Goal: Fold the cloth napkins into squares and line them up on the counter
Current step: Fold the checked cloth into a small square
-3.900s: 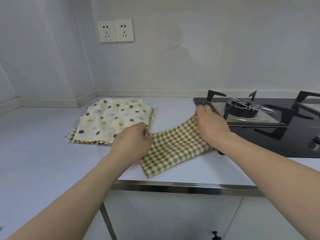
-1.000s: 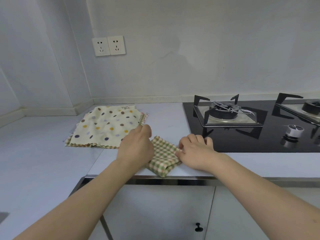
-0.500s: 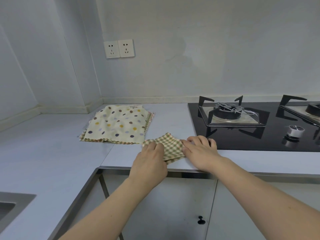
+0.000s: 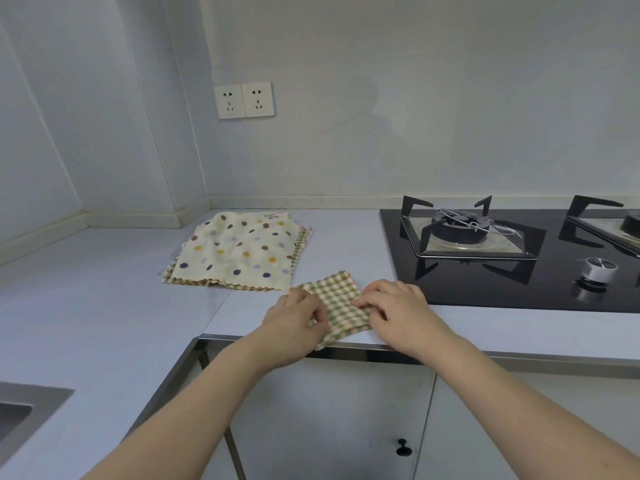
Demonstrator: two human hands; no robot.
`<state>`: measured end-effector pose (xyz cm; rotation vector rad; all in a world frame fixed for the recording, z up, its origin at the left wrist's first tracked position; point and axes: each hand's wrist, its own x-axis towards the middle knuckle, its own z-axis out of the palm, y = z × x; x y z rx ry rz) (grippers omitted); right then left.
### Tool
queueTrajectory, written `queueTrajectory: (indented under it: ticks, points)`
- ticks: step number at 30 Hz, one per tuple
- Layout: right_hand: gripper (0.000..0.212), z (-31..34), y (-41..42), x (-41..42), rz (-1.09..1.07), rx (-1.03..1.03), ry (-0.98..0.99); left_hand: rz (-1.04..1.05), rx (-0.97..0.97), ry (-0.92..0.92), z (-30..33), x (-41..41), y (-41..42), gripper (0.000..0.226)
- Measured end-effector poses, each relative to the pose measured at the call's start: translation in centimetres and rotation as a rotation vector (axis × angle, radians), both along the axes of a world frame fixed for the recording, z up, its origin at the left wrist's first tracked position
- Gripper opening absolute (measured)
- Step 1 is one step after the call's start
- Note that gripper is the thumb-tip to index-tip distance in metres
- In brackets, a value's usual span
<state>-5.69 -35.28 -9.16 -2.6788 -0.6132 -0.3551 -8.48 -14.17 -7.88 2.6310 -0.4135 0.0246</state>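
A green checked napkin, folded small, is seen at the lower centre of the frame, at the front edge of the tabletop, one corner hanging slightly over. It is pinched at its left edge by the left hand and at its right edge by the right hand, fingers curled on the cloth. The cloth is judged light, soft and floppy, so folds may spring open; hold is best taken at corners and edges, with creases pressed flat. Both forearms are reached forward from the bottom of the frame, palms down, wrists low. A stack of unfolded napkins, polka-dot on top, lies just behind, left of centre. A stove is at right.
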Motion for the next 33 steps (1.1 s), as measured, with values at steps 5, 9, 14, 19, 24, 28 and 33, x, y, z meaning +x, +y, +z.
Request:
queueTrajectory:
  ticks: [5, 9, 14, 19, 24, 28, 33]
  points:
    - [0.033, 0.0, 0.0, -0.3, -0.076, -0.028, -0.056, -0.083, 0.031, 0.157, 0.6, 0.1, 1.2, 0.022]
    - [0.04, 0.1, 0.1, -0.3, -0.196, -0.058, -0.068, -0.103, -0.072, 0.27, 1.9, 0.7, 1.4, 0.029]
    - [0.047, 0.1, 0.2, -0.3, -0.307, -0.091, -0.039, 0.163, -0.1, -0.102, 2.1, 3.8, -0.5, 0.023]
    - [0.048, 0.0, 0.1, 0.1, -0.258, -0.142, -0.011, 0.16, 0.283, -0.119, 1.5, 6.1, -2.6, 0.033]
    - [0.037, 0.0, -0.1, 0.5, -0.17, -0.069, 0.003, 0.253, 0.297, -0.333, -0.6, 6.6, -2.9, 0.025]
    - [0.033, 0.1, 0.0, 0.0, -0.148, 0.04, -0.052, 0.099, -0.012, -0.528, -1.6, 5.8, -2.6, 0.02]
    - [0.025, 0.5, 0.0, -0.1, -0.132, 0.101, 0.059, 0.038, -0.315, -0.392, -0.8, 4.9, -2.5, 0.003]
